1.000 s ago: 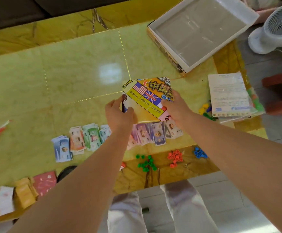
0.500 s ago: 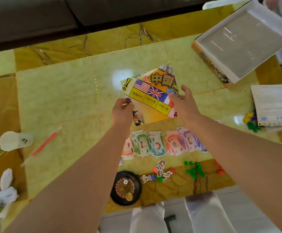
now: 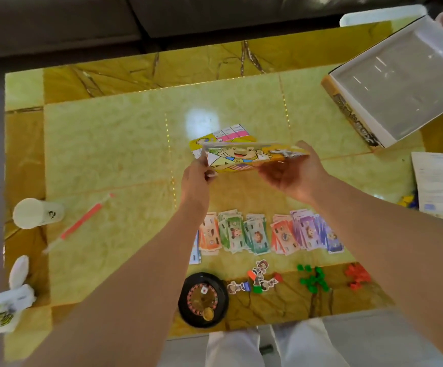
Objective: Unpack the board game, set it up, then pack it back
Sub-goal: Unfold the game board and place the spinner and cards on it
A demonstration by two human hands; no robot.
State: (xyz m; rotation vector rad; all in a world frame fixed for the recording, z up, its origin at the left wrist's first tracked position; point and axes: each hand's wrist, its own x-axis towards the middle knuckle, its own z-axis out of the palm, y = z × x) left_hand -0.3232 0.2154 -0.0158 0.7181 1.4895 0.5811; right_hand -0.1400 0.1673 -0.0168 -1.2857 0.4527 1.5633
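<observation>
A folded yellow game board (image 3: 244,157) with cartoon art hangs above the middle of the table, its flaps partly apart. My left hand (image 3: 196,176) pinches its left edge. My right hand (image 3: 291,176) holds its right side from below with curled fingers. Rows of paper money (image 3: 268,234) lie on the table just below my hands. Nearer the front edge sit a black roulette wheel (image 3: 203,299), cartoon player pawns (image 3: 257,279), green houses (image 3: 313,279) and red houses (image 3: 356,278). The open game box (image 3: 397,83) stands at the back right.
A white rule sheet (image 3: 440,186) lies at the right edge over small coloured pieces. At the left are a white cup (image 3: 36,213), a red-and-white straw (image 3: 80,223) and crumpled white wrappers (image 3: 8,298). A dark sofa runs behind the yellow marble table (image 3: 104,144).
The board has been lifted and tipped nearly flat, its flaps opening. My right hand has moved under its right side. The view has shifted, showing more of the table's left.
</observation>
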